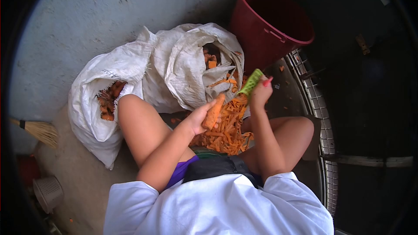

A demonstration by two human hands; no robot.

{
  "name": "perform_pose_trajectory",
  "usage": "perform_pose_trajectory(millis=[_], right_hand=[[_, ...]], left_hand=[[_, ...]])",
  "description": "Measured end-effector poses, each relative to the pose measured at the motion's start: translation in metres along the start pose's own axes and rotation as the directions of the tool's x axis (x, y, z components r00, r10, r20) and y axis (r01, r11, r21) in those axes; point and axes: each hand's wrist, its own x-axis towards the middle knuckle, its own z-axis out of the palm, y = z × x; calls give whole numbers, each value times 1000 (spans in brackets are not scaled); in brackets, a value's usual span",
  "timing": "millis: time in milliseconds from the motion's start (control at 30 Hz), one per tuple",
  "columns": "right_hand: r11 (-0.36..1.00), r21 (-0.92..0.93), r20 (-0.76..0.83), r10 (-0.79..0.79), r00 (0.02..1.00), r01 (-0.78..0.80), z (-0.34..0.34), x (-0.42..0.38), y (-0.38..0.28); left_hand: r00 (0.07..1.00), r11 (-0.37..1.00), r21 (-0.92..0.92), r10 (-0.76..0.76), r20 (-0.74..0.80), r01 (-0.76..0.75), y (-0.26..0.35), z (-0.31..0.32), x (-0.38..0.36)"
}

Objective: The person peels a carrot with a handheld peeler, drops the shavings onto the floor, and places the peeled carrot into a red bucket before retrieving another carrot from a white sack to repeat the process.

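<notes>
My left hand (198, 118) grips a carrot (214, 111), its tip pointing up and away from me. My right hand (261, 91) holds a green peeler (251, 82) just right of the carrot's tip, not touching it. Below both hands lies a heap of orange carrot peelings (226, 126) between my knees. I am seated, looking down over my white shirt and bare legs.
Two white sacks stand ahead: the left sack (104, 74) shows unpeeled carrots, the right sack (191, 56) holds orange pieces. A dark red bucket (270, 21) sits at upper right beside a metal grate (320, 117). A broom (39, 130) and a small grey basket (48, 191) lie left.
</notes>
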Motion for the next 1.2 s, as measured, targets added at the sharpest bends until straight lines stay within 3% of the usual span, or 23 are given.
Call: perform_pose_trajectory(millis=[33,67,100,167,200,267,367,467,567,600,633,767,833,900,1000,1100,1133,1200], right_hand=[[994,-96,67,-40,997,47,8,-15,-8],[999,-27,118,-22,993,26,19,-33,-17],[999,44,168,-7,986,0,29,-51,-23],[1000,-22,269,20,963,-15,36,-74,-22],[996,-78,278,-12,960,35,38,-80,-20],[972,-193,305,-71,950,134,38,-86,-15],[898,-348,291,-168,942,268,35,-82,-23],[928,-263,71,-254,965,264,29,-39,-8],[891,-436,-88,-178,980,123,3,4,14],[942,-322,-101,-134,986,95,1,6,12],[977,-206,-109,-86,990,62,0,6,10],[1000,-4,157,-24,987,25,22,-44,-29],[992,-59,267,-93,959,112,30,-67,-30],[981,-159,313,-52,948,107,35,-82,-16],[958,-236,306,-88,948,165,34,-87,-9],[910,-311,239,-205,949,275,32,-78,-15],[906,-332,194,-209,958,264,30,-65,-11],[956,-257,72,-126,989,141,22,-33,-5]], left_hand=[[1000,999,-38,1,-9,-1,1,-2,3],[994,989,-145,-21,104,36,0,-7,8],[997,993,-116,12,78,-3,1,-8,9],[996,995,-58,81,28,-80,-1,-5,11],[991,981,-149,117,-62,-125,-1,7,6],[993,983,-144,114,1,-113,-5,-3,10],[998,996,-56,65,-8,-65,-4,-3,8],[994,992,69,-103,-42,106,-7,0,0],[997,987,143,-69,-38,74,-7,18,-14],[998,989,135,-61,35,55,-8,11,-9],[999,993,112,-45,28,42,-8,4,-4],[1000,998,65,-21,12,21,-4,-5,9],[999,999,27,21,24,-21,-1,-3,7],[998,998,-3,60,-14,-60,-1,-1,7],[990,992,-38,118,-81,-121,-7,2,10],[998,981,187,51,22,-54,-1,0,4],[999,983,183,2,-39,5,-3,-3,8],[999,972,229,-48,-9,48,-5,0,0]])
